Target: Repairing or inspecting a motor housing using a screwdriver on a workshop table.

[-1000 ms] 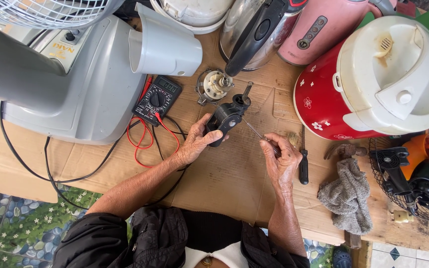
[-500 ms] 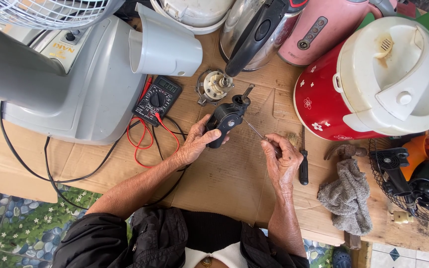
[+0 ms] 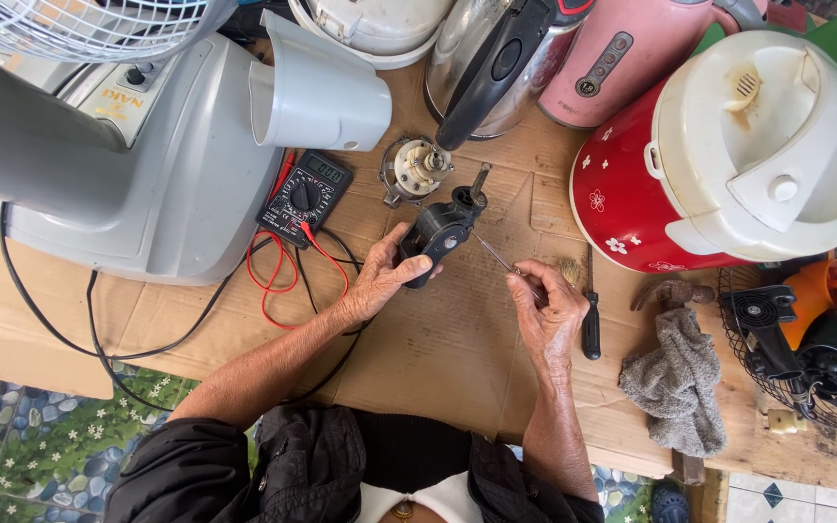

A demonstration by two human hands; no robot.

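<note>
The right hand (image 3: 546,312) pinches a thin metal tool (image 3: 498,258), its tip touching the black part (image 3: 441,235). The left hand (image 3: 380,281) is clamped on that part from the left, above the cardboard (image 3: 438,358). Farther: a multimeter (image 3: 304,196), small motor (image 3: 417,169), kettles (image 3: 496,68).

Matt black plastic gearbox (image 3: 441,235), thin shiny metal probe (image 3: 498,256), rough grey cloth rag (image 3: 675,380), glossy red plastic cooker (image 3: 728,155), matt brown cardboard on the desk (image 3: 438,349).
</note>
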